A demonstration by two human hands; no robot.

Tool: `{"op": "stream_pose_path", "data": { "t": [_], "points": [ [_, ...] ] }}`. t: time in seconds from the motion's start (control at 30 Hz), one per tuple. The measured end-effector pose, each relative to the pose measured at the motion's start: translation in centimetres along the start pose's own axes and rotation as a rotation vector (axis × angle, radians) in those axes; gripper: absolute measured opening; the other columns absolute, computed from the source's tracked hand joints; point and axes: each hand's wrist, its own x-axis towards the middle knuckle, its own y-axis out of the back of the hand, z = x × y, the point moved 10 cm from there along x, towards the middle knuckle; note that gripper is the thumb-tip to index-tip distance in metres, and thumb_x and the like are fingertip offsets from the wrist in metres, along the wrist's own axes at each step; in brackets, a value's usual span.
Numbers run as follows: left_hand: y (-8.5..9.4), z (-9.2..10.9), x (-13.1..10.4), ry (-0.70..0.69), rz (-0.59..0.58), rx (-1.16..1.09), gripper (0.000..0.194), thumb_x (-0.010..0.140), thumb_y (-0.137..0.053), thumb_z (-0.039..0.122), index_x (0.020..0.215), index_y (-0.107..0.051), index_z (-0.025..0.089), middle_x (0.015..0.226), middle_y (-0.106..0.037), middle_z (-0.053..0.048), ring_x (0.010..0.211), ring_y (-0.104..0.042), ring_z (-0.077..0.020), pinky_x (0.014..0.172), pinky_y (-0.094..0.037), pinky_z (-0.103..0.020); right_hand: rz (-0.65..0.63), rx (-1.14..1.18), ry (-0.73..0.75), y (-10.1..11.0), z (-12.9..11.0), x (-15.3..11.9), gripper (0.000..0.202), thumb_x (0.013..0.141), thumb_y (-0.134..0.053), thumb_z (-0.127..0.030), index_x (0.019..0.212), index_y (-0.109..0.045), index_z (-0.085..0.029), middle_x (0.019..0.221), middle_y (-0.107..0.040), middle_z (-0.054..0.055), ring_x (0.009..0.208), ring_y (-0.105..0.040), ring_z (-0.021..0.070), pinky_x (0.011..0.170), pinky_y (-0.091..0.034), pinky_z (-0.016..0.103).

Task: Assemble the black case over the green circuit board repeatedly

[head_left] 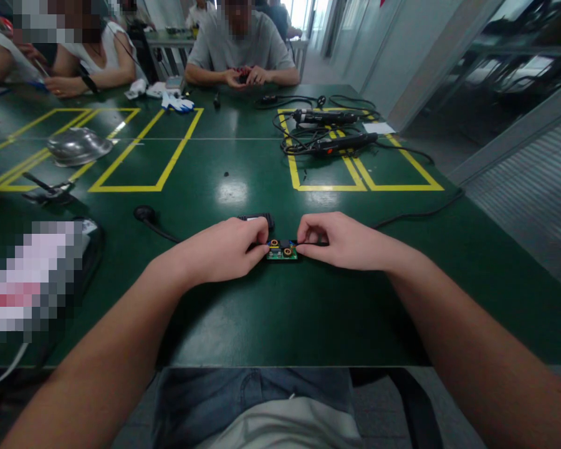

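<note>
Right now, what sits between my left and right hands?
In the head view, a small green circuit board is between your left hand and right hand.

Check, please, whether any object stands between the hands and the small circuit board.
Nothing visible does: the left hand and right hand are at opposite ends of the circuit board. The black piece lies beyond it, not between.

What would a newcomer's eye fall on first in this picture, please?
Probably the small green circuit board near the centre, between the left hand and the right hand. Bright yellow tape outlines stand out on the green table beyond, and a shiny metal object sits toward the left.
</note>
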Motion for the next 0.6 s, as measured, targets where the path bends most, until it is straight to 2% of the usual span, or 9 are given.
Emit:
{"op": "stream_pose_path", "data": {
  "t": [0.17,0.33,0.6],
  "points": [
    [1.1,0.3,-0.3,-0.033,0.040,-0.113,0.006,0.098,-0.053,0.024,0.092,-0.056,0.024,0.077,-0.068,0.001,0.069,-0.061,-0.0196,0.066,-0.038,-0.033,0.038,0.093,0.019,1.1,-0.4,-0.2,0.012,0.086,-0.069,-0.033,0.089,-0.066,-0.021,0.076,-0.066,0.000,0.065,-0.056,0.0156,0.062,-0.042,0.030],
    [1.4,0.0,-0.5,-0.052,0.047,-0.198,0.005,0.092,-0.053,0.021,0.094,-0.056,0.024,0.076,-0.067,0.002,0.071,-0.062,-0.0195,0.068,-0.040,-0.033,-0.004,0.209,-0.025,1.3,0.0,-0.3,0.018,0.082,-0.075,-0.036,0.087,-0.066,-0.021,0.072,-0.064,-0.002,0.062,-0.054,0.0138,0.057,-0.040,0.028],
    [3.5,-0.3,-0.9,-0.063,0.199,-0.260,0.005,0.092,-0.055,0.028,0.095,-0.055,0.023,0.080,-0.067,0.001,0.072,-0.060,-0.0183,0.069,-0.044,-0.032,0.105,0.328,0.001,3.2,0.0,-0.5,0.028,0.076,-0.086,-0.040,0.088,-0.069,-0.022,0.085,-0.072,0.003,0.072,-0.063,0.0164,0.065,-0.050,0.030]
  ]
}}
